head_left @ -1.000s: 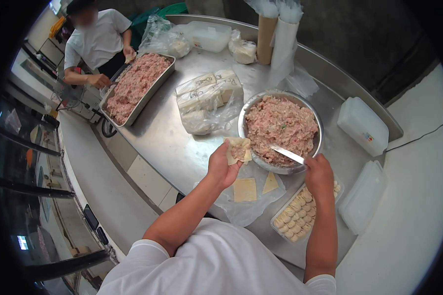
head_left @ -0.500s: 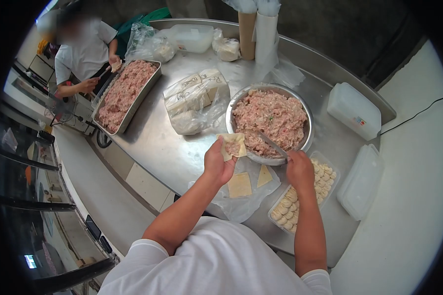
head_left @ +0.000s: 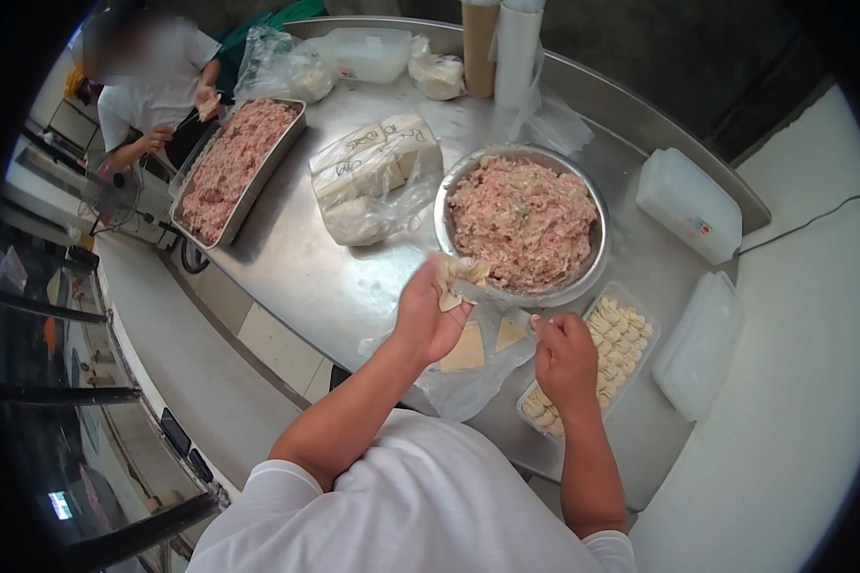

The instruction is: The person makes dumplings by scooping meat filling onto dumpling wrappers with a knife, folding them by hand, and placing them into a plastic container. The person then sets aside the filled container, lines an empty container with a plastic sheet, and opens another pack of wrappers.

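Observation:
My left hand point(head_left: 428, 320) is closed round a thin dough wrapper point(head_left: 459, 277), now folded and crumpled at its edges. In my right hand point(head_left: 566, 358) is a flat-bladed metal spreader point(head_left: 503, 307), its blade reaching left to the wrapper; whether it is a knife or a spatula I cannot tell. Just beyond the wrapper stands a metal bowl point(head_left: 599, 258) heaped with minced meat filling point(head_left: 521, 224). Below my hands, loose wrappers point(head_left: 464, 351) lie on a plastic sheet point(head_left: 463, 392). Beside my right hand, a clear container holds rows of folded dumplings point(head_left: 616, 344).
On the steel table point(head_left: 291, 229) are a bagged wrapper stack point(head_left: 377, 177), a tray of meat filling point(head_left: 239, 167), plastic containers point(head_left: 693, 205) and a lid point(head_left: 699, 346). Cup stacks point(head_left: 518, 57) stand at the back. Another person point(head_left: 153, 105) works at the far left, holding a wrapper.
My right hand has drawn the spreader out of the bowl and down left to the wrapper. The wrapper has gone from spread flat to folded in my left hand.

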